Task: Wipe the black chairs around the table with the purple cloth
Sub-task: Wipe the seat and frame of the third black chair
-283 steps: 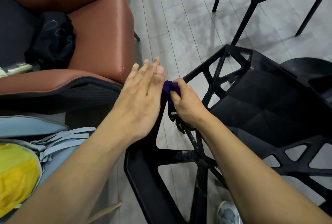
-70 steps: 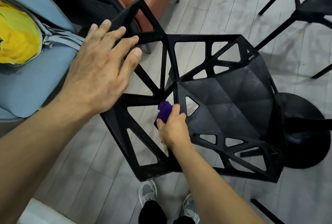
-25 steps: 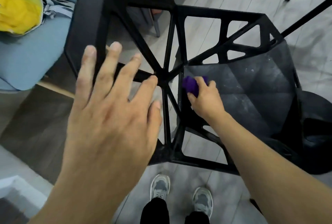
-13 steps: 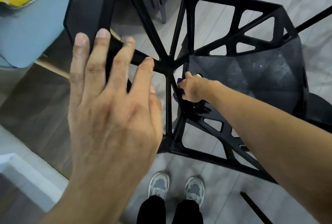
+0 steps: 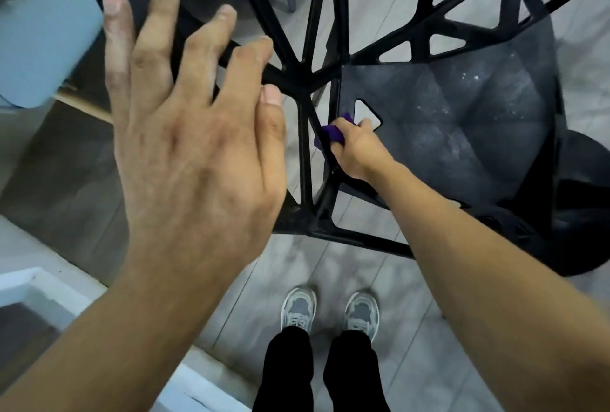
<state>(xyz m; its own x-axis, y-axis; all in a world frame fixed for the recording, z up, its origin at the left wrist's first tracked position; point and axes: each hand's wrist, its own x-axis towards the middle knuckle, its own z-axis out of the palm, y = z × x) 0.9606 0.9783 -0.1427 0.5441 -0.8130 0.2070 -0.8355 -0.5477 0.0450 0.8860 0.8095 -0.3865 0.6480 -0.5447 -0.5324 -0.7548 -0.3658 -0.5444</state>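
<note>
**A:** What changes just now?

**B:** The right grip (image 5: 358, 150) goes down a little along the chair (image 5: 462, 121). In the view from half a second ago it sits at the joint where the back bars meet. Now it is lower, just beside the small triangle hole at the rear of the seat.

**A:** And where is the cloth?

**B:** The cloth (image 5: 331, 134) is bunched inside the right grip, with the fingers curled around it. A purple part shows on the left of the fingers and presses on a slanted bar of the back. Half a second ago the hand hides almost all of it, and one second ago it lies on the rear edge of the seat.

**A:** What about the left grip?

**B:** The left grip (image 5: 194, 134) is wide, with straight, spread fingers, and holds nothing. It is over the top of the chair back, close to the camera, much as it is half a second ago. I cannot tell if it touches the bar or only hovers.

**A:** What does this mean for the task?

**B:** I think the wiping goes bar by bar on the low part of the back. The seat shows grey dust and white specks, so I judge that it is not wiped yet. This chair is probably only partly done.
</note>
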